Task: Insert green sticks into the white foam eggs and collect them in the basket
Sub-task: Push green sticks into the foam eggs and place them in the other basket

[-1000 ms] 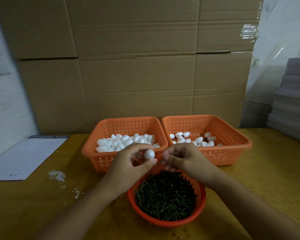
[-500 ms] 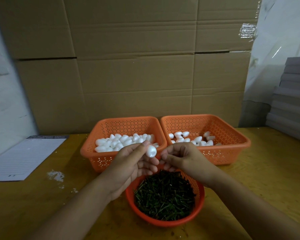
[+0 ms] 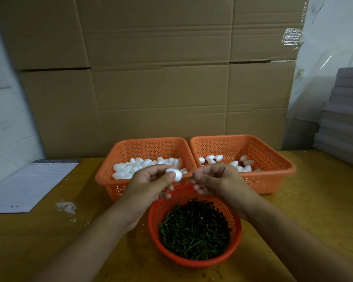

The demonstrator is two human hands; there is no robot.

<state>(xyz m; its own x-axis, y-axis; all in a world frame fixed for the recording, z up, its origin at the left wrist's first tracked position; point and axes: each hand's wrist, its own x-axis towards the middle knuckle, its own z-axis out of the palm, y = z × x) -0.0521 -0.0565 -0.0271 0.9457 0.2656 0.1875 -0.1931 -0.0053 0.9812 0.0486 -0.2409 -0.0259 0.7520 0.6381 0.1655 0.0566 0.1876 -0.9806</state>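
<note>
Foam egg (image 3: pixel 175 174) pinched in left hand (image 3: pixel 151 183); right hand (image 3: pixel 214 180) pinches green stick (image 3: pixel 186 178) just beside it. Insertion step: next, line tip up, push in.

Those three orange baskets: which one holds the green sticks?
The round basket nearest the person, below both hands, holds the green sticks. The two rectangular baskets behind it hold white foam eggs.

Both arms reach in from the near side, and the hands almost meet in the middle. The left hand (image 3: pixel 151 183) pinches something small between thumb and fingertips. The right hand (image 3: pixel 214 181) has its fingers curled, thumb and finger pressed together.
</note>
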